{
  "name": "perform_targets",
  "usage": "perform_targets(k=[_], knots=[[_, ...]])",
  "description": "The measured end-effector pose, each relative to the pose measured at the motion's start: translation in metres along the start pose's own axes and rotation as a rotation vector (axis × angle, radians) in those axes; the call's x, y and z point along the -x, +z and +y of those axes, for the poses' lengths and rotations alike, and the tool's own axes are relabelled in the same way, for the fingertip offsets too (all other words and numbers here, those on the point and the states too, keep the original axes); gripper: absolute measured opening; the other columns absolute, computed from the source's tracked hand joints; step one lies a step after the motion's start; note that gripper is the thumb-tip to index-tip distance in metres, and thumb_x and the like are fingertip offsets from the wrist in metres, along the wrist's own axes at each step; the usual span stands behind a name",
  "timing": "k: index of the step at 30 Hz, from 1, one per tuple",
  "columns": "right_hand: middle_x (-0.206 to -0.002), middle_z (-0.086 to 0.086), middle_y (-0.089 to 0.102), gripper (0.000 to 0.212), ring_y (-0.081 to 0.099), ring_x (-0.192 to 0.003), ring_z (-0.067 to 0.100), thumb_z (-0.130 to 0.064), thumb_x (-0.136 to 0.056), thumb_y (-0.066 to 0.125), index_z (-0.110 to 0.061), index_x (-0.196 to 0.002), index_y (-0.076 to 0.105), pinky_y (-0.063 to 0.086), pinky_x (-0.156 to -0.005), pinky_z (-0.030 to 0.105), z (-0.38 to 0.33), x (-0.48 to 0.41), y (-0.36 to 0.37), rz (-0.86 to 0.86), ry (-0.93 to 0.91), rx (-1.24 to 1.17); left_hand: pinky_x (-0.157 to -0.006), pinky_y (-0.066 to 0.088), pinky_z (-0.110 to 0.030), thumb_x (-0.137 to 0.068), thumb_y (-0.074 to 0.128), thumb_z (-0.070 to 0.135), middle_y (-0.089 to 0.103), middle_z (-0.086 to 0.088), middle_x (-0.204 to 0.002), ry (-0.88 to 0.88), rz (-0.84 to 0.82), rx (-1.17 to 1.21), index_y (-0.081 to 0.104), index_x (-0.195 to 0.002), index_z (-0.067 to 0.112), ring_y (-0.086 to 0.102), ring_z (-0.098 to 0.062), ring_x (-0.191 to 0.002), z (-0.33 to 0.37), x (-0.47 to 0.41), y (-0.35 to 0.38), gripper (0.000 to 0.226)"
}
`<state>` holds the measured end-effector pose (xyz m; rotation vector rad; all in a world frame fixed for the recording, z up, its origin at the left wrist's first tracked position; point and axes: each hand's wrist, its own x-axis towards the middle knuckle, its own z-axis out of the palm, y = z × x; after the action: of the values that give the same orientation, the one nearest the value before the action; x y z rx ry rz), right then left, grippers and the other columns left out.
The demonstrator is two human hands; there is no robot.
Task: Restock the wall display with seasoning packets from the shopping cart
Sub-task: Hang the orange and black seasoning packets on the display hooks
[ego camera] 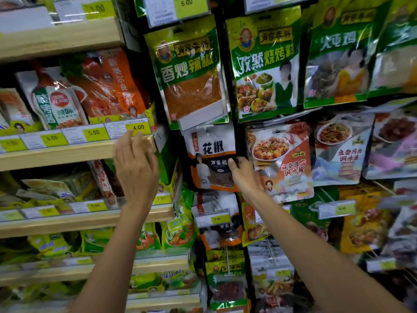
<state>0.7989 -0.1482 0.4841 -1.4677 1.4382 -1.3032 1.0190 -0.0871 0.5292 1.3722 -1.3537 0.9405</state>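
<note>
Hanging pouches filled the wall display, with wooden shelves of more bags just to its left. A white-and-orange seasoning packet lay against the display's left column under a green pouch, and the right hand pinched its lower right edge, thumb in front. The left hand hovered loose-fingered, holding nothing, before the shelf edge below a yellow price label.

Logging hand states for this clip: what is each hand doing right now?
Left hand: open, fingers relaxed, holding nothing.
Right hand: holds the white-and-orange peppercorn packet by its right edge.
</note>
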Motion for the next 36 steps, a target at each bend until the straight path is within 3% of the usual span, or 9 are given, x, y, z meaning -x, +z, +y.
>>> perform_targets(k=[6,10,14,17,21,24,28,32,36], knots=[[-0.122,0.002,0.056,0.032,0.054,-0.116,0.017,-0.026,-0.101,0.046,-0.011,-0.128,0.053,0.043,-0.089,0.020,0.039,0.065,-0.051,-0.023,-0.091,-0.089,-0.102,0.039,-0.045,-0.096,0.043,0.005,0.057,-0.025,-0.122,0.009,-0.005,0.210,0.055,-0.120,-0.006,0.048,-0.034,-0.116,0.066,0.050,0.000,0.029],[-0.110,0.002,0.065,0.023,0.063,-0.101,0.019,-0.034,-0.099,0.047,-0.021,-0.112,0.061,0.052,-0.085,0.033,0.100,0.115,-0.117,0.047,0.043,-0.134,-0.076,0.043,-0.028,-0.100,0.041,0.013,0.062,-0.019,-0.101,-0.196,-0.359,0.553,0.060,-0.110,-0.002,0.056,-0.027,-0.089,0.140,0.109,0.004,0.026],[-0.090,0.003,0.068,0.024,0.066,-0.080,0.008,-0.022,-0.100,0.046,-0.009,-0.105,0.064,0.051,-0.069,0.015,0.170,0.173,-0.206,0.268,0.257,-0.206,-0.048,0.030,-0.020,-0.103,0.039,0.016,0.049,-0.008,-0.061,-0.403,-0.795,0.786,0.061,-0.092,0.015,0.040,-0.013,-0.049,0.225,0.184,0.009,0.025],[-0.091,0.022,0.067,0.026,0.063,-0.071,0.015,-0.006,-0.100,0.042,0.010,-0.102,0.062,0.048,-0.064,0.017,0.223,0.231,-0.279,0.441,0.379,-0.204,-0.063,0.042,-0.025,-0.101,0.040,0.011,0.064,-0.002,-0.075,-0.557,-1.053,0.922,0.065,-0.091,0.008,0.057,-0.018,-0.067,0.299,0.246,0.006,0.027],[-0.077,0.012,0.068,0.028,0.063,-0.073,0.023,-0.006,-0.099,0.046,-0.005,-0.078,0.065,0.049,-0.066,0.026,0.274,0.313,-0.370,0.571,0.519,-0.088,-0.066,0.048,-0.028,-0.100,0.041,0.004,0.066,0.003,-0.072,-0.652,-1.352,0.990,0.061,-0.087,0.012,0.062,-0.002,-0.064,0.404,0.332,-0.019,0.025],[-0.073,0.002,0.069,0.024,0.065,-0.063,0.002,-0.011,-0.098,0.050,-0.007,-0.080,0.066,0.048,-0.058,0.015,0.300,0.360,-0.434,0.640,0.611,0.009,-0.069,0.047,-0.030,-0.098,0.043,0.003,0.066,-0.001,-0.073,-0.598,-1.525,1.022,0.062,-0.083,0.007,0.062,-0.008,-0.068,0.482,0.379,-0.039,0.025],[-0.082,0.002,0.073,0.019,0.069,-0.076,0.009,-0.020,-0.097,0.053,-0.011,-0.091,0.068,0.051,-0.069,0.020,0.328,0.402,-0.506,0.736,0.714,0.105,-0.065,0.041,-0.004,-0.100,0.045,0.012,0.068,0.000,-0.085,-0.425,-1.718,1.048,0.066,-0.090,0.009,0.062,-0.008,-0.079,0.579,0.410,-0.049,0.023],[-0.081,0.001,0.073,0.017,0.069,-0.076,0.014,-0.020,-0.097,0.053,-0.014,-0.091,0.067,0.055,-0.072,0.027,0.349,0.416,-0.559,0.884,0.799,0.076,-0.076,0.042,-0.014,-0.100,0.043,0.023,0.068,0.002,-0.099,-0.192,-1.825,1.101,0.066,-0.109,0.013,0.062,-0.010,-0.092,0.662,0.419,-0.044,0.027],[-0.080,0.000,0.072,0.019,0.068,-0.077,0.013,-0.021,-0.097,0.053,-0.014,-0.088,0.069,0.054,-0.074,0.029,0.374,0.410,-0.603,1.011,0.850,0.057,-0.063,0.039,-0.008,-0.100,0.041,0.027,0.061,0.017,-0.083,0.042,-1.827,1.106,0.059,-0.095,0.029,0.055,0.000,-0.076,0.736,0.420,-0.021,0.019]])
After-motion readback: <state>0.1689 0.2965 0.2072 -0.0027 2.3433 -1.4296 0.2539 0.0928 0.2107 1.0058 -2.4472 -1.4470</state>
